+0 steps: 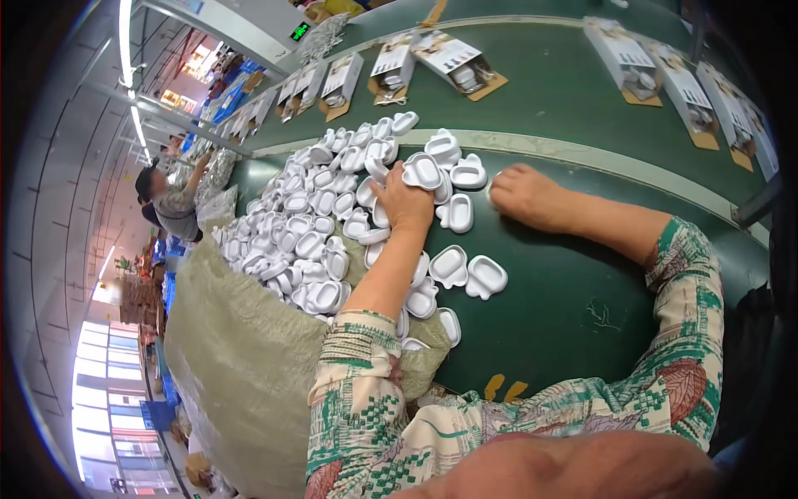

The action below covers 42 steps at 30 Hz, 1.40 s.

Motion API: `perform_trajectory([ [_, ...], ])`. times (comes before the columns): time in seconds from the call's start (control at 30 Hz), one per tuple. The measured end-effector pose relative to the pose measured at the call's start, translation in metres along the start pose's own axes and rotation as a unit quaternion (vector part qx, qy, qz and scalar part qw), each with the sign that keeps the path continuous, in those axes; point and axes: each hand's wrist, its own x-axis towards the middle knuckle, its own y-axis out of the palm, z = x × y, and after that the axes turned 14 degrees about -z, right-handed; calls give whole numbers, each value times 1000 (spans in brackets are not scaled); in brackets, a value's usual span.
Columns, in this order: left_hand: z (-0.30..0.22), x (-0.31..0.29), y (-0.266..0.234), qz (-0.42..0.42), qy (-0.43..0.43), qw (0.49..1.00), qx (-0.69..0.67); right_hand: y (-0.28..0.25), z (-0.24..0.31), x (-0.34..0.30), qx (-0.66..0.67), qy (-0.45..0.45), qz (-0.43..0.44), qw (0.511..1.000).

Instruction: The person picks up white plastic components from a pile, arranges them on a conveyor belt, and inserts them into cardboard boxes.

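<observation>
My left hand (404, 202) reaches to the right side of a heap of white plastic shells (312, 195), small rounded trays with a recessed middle and a tab at one end. It is closed on one white plastic shell (422, 171), which covers part of its fingers. To the right, my right hand (525, 198) rests low over the green table (549, 308) with its fingers curled in. A sliver of white shows at its fingertips, too small to name. Between the hands lie several loose shells, among them one (469, 172) near the table's back edge.
A large pale-green woven sack (241, 366) lies under and beside the heap. Beyond a metal rail (573, 151), a green conveyor belt (532, 83) carries open printed boxes (457, 62) with white items inside. Another person (176, 200) works at the far left.
</observation>
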Motion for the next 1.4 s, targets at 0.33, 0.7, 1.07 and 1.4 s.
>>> perform_trajectory([
  [0.33,2,1,6,-14,9,999,-29,-15,-22,-5,-126,148,11,981],
  [0.7,-5,0,-1,33,-4,999,17,-22,-84,-7,-227,96,-94,964],
  [1.07,7,-3,9,7,28,999,35,-50,-196,-26,-288,224,-149,919],
  [1.4,-32,10,7,72,77,994,6,-64,-179,-51,-415,350,-243,804],
])
